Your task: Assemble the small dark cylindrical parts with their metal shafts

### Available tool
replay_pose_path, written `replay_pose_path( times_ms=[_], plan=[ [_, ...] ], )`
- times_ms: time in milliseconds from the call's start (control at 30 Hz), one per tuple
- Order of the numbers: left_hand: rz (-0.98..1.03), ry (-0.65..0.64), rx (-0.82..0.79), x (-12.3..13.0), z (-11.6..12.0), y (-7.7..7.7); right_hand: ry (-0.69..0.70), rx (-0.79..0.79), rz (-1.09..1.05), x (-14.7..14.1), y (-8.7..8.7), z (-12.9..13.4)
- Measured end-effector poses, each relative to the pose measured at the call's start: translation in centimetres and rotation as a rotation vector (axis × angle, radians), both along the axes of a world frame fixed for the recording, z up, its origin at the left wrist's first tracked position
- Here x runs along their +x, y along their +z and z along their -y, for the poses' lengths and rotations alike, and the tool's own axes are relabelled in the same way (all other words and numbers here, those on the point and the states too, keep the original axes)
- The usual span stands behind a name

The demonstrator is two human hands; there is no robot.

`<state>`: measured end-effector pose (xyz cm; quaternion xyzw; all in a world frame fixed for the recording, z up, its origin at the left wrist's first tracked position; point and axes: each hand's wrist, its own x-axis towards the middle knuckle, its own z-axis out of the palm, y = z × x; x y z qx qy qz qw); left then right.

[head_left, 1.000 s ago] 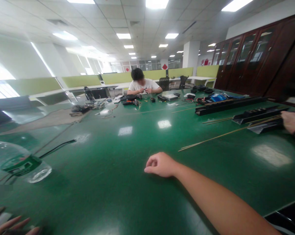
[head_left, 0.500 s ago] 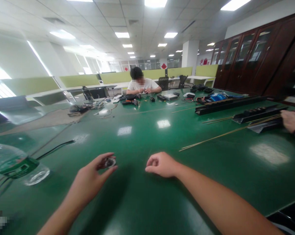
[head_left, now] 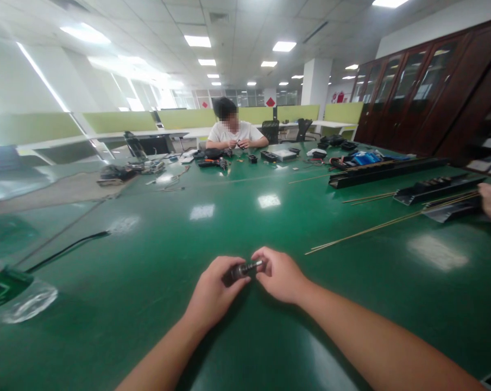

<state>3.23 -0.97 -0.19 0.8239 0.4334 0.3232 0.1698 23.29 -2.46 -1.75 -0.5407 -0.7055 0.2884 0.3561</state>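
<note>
Small part (head_left: 247, 268) in the left fingers (head_left: 229, 262): dark, metallic-looking, with bright glints along its slim end, grain too blurred to tell. Desk (head_left: 148, 326) smooth and glossy green, throwing back the ceiling lights; near left, a bottle (head_left: 31, 300) of clear, shiny plastic, and beyond it a matt beige sheet (head_left: 58, 193), perhaps cloth. Far right, dull-sheened black channels (head_left: 386, 174), thin brass-coloured rods (head_left: 367, 233), and polished dark-wood cabinets (head_left: 453, 81) with reflective glass panes (head_left: 427, 81).

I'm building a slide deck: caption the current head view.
Left hand holding a small dark part, one end at the right hand, over a green table.
</note>
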Motion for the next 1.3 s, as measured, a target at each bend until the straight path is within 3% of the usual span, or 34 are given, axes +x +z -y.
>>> replay_pose_path(
  times_ms=[333, 1300],
  plan=[
    [0.083, -0.06, -0.036, 0.77, 0.35, 0.0, 0.007, -0.014, -0.029, 0.06, 0.06, 0.42],
    [0.088, -0.007, -0.057, 0.95, 0.48, -0.1, 0.062, 0.083, -0.069, -0.1, 0.52, 0.68]
  ],
)
